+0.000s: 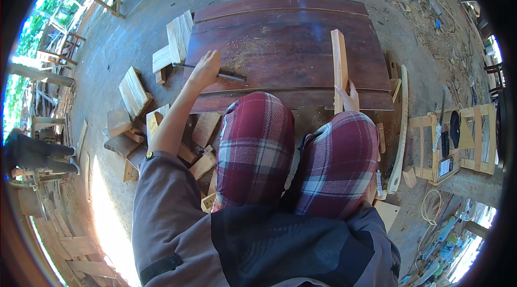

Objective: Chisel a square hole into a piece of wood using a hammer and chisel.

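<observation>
The wooden strip point(339, 60) was in my right hand point(350, 98), which gripped it close to its near end; the rest reached out ahead of my fingers, over the dark red-brown board point(280, 31). I judged it stiff and fairly light, dry enough not to slip, though its edges might have left splinters. That near-end hold probably left the far end free to swing, so a grasp nearer the middle would likely have steadied it better. My left hand point(206, 70) was closed around a dark-handled tool point(232, 75), its handle jutting out to the right of my fist, with wood shavings point(237, 62) just beyond. Pale wooden blocks point(134, 91) lay to the left of that hand.
</observation>
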`<state>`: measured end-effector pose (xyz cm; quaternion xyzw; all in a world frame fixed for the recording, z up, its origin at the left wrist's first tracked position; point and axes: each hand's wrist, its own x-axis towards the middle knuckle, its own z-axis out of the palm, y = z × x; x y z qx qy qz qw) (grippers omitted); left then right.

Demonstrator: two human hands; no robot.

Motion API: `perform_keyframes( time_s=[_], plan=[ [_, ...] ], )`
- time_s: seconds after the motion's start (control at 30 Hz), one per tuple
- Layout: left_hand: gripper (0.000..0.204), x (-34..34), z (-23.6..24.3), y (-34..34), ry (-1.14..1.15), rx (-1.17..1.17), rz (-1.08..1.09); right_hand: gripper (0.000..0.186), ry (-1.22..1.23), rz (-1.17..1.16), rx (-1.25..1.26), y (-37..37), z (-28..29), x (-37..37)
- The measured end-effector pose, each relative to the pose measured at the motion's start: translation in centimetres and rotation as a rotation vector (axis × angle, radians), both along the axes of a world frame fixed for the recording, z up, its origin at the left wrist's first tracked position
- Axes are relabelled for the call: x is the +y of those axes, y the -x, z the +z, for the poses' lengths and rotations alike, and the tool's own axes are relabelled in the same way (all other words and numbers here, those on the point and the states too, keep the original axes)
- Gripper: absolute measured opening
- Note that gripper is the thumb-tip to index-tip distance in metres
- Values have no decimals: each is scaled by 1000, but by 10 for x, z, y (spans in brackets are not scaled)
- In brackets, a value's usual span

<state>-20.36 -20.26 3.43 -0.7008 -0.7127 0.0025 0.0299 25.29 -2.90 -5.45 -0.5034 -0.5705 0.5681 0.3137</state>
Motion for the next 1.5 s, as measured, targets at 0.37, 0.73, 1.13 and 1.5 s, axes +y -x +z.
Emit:
perform_keyframes(
  time_s=[0.37, 0.73, 1.13, 1.5],
  plan=[
    [38, 7, 23, 4, -74, -186, -107, 77, 40, -20, -16, -6, -3, -1],
    [48, 37, -17, -104, -327, -878, 329, 75, -82, -21, -20, 1, -5, -4],
    [38, -6, -53, -85, -196, -441, 181, 76, -51, -20, -12, -1, 8, -11],
    [51, 71, -17, -77, 81, -677, 356, 75, 27, -76, 45, 0, 12, -6]
  ],
)
